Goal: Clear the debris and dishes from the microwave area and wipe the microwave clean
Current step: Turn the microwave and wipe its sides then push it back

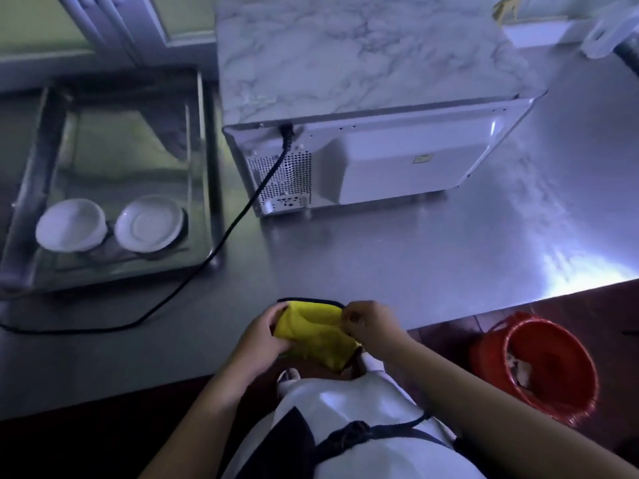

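A yellow cloth [316, 335] with a dark edge is held over the near edge of the steel counter. My left hand [264, 331] grips its left side and my right hand [368, 321] pinches its right top edge. The white microwave [397, 157] stands on the counter beyond, its back panel and vent facing me, with a marble-patterned top. Its black power cord [221, 236] runs down to the left across the counter. A white bowl [71, 224] and a white plate [149, 223] lie in the steel sink [204, 167] at the left.
A red bucket [549, 368] with some pale scraps inside stands on the floor at the right. The steel counter [449, 254] stretches right of the microwave. White objects sit at the far right corner [539, 31].
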Demonstrator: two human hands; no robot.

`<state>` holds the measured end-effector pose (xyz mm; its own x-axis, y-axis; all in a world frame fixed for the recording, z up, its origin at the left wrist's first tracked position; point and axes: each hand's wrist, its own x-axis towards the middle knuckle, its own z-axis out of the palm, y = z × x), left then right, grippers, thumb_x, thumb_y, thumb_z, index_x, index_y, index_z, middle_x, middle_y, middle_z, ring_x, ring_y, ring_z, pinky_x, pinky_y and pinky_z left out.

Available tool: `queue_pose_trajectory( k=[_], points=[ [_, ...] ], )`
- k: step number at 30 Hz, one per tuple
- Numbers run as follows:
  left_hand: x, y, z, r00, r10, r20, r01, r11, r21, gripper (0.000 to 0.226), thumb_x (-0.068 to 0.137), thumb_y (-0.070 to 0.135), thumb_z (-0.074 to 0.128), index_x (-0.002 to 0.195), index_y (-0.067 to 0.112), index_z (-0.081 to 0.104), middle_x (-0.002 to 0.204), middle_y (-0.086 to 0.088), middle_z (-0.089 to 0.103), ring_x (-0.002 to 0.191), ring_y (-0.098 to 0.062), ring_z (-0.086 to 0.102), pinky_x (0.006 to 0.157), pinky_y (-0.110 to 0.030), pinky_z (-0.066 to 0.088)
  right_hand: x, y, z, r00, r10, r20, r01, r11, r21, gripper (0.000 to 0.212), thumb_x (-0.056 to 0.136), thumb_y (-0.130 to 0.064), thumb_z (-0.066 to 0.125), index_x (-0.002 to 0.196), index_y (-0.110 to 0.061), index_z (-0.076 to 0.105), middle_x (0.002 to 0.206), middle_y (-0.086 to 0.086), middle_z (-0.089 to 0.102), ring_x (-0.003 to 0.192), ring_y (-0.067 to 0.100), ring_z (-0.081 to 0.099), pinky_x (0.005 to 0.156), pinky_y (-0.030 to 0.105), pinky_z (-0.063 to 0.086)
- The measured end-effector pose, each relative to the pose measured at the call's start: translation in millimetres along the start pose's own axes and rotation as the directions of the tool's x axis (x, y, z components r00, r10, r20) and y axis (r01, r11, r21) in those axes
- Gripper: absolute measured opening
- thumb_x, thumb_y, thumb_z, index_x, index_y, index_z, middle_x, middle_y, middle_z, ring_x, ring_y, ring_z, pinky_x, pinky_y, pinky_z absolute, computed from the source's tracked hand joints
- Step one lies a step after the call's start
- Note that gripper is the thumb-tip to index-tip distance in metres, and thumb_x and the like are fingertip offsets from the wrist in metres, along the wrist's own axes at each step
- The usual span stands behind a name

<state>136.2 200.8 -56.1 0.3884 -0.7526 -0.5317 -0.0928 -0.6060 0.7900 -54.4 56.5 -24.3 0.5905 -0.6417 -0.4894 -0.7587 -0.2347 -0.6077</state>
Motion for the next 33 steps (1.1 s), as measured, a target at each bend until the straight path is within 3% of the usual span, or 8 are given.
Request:
queue_pose_trajectory(
  k=[4, 6, 9, 14, 19, 22, 30, 33],
  points=[
    [-7, -16, -13, 0.989, 0.121, 0.084, -0.124, 0.992, 0.022, 0.079, 0.069, 0.011, 0.077, 0.136, 0.046, 0.051, 0.127, 0.015, 0.063, 0.112, 0.0, 0.061, 0.094, -0.024, 0.05, 0, -8, 10, 0.999, 0.036, -0.003, -0.036, 0.996, -0.079, 0.013, 0.084, -0.032, 0.071, 0.097, -0.03, 0.073, 0.093, -0.007, 0.067, 0.099, 0.02, 0.06, 0.095, 0.037, 0.044],
    [-3, -13, -18, 0.976, 0.162, 0.149, -0.177, 0.979, 0.097, 0.07, 0.071, 0.021, 0.08, 0.126, 0.055, 0.053, 0.112, 0.016, 0.065, 0.091, 0.011, 0.06, 0.08, -0.015, 0.049, -6, -10, 21, 0.996, 0.026, 0.085, -0.004, 0.966, -0.257, 0.033, 0.08, -0.041, 0.072, 0.112, -0.033, 0.068, 0.104, -0.007, 0.06, 0.107, 0.018, 0.052, 0.092, 0.035, 0.036],
    [6, -7, -23, 0.974, 0.161, 0.16, -0.191, 0.96, 0.202, 0.041, 0.075, 0.032, 0.082, 0.105, 0.046, 0.056, 0.079, 0.003, 0.062, 0.062, -0.005, 0.052, 0.066, -0.032, 0.049, -15, -9, 45, 0.999, 0.051, 0.012, -0.041, 0.902, -0.431, 0.048, 0.079, -0.035, 0.066, 0.126, -0.034, 0.058, 0.122, -0.004, 0.052, 0.118, 0.023, 0.042, 0.095, 0.038, 0.032],
    [12, -7, -29, 0.956, 0.261, 0.134, -0.286, 0.931, 0.226, 0.035, 0.073, 0.024, 0.083, 0.088, 0.035, 0.052, 0.068, 0.002, 0.054, 0.053, -0.005, 0.04, 0.054, -0.024, 0.037, -18, -4, 50, 0.984, 0.04, -0.175, -0.1, 0.931, -0.352, 0.022, 0.082, -0.024, 0.065, 0.104, -0.025, 0.066, 0.135, -0.005, 0.048, 0.127, 0.024, 0.037, 0.097, 0.033, 0.025],
    [6, -16, -29, 0.958, 0.283, 0.054, -0.287, 0.95, 0.123, 0.032, 0.075, 0.017, 0.084, 0.079, 0.027, 0.054, 0.084, -0.003, 0.064, 0.068, -0.017, 0.053, 0.067, -0.031, 0.046, -20, -9, 39, 0.985, -0.05, -0.162, 0.017, 0.98, -0.198, 0.018, 0.081, -0.012, 0.066, 0.097, -0.02, 0.062, 0.102, -0.01, 0.056, 0.109, 0.022, 0.048, 0.095, 0.035, 0.032],
    [6, -17, -30, 0.962, 0.27, 0.03, -0.272, 0.96, 0.072, 0.03, 0.076, 0.019, 0.084, 0.075, 0.028, 0.055, 0.076, 0.003, 0.063, 0.064, -0.013, 0.052, 0.061, -0.022, 0.043, -14, -12, 33, 0.993, -0.032, -0.112, 0.015, 0.989, -0.148, 0.017, 0.083, -0.009, 0.066, 0.097, -0.018, 0.062, 0.096, -0.006, 0.051, 0.095, 0.024, 0.05, 0.085, 0.037, 0.041],
    [19, -9, -34, 0.967, 0.255, -0.024, -0.255, 0.967, -0.004, 0.027, 0.087, 0.028, 0.074, 0.097, 0.043, 0.053, 0.091, 0.01, 0.07, 0.077, -0.002, 0.065, 0.065, -0.019, 0.049, 11, -25, 12, 0.992, 0.122, -0.045, -0.119, 0.991, 0.059, 0.027, 0.081, -0.009, 0.064, 0.097, -0.031, 0.061, 0.084, -0.003, 0.07, 0.065, 0.014, 0.058, 0.055, 0.022, 0.045],
    [28, -7, -33, 0.962, 0.263, -0.075, -0.261, 0.965, 0.029, 0.031, 0.09, 0.027, 0.071, 0.107, 0.046, 0.053, 0.093, 0.007, 0.065, 0.078, -0.006, 0.062, 0.063, -0.009, 0.044, 22, -28, 3, 0.991, 0.122, -0.056, -0.112, 0.98, 0.163, 0.017, 0.088, -0.012, 0.067, 0.095, -0.027, 0.064, 0.083, -0.003, 0.067, 0.064, 0.014, 0.058, 0.059, 0.025, 0.046]
  ],
)
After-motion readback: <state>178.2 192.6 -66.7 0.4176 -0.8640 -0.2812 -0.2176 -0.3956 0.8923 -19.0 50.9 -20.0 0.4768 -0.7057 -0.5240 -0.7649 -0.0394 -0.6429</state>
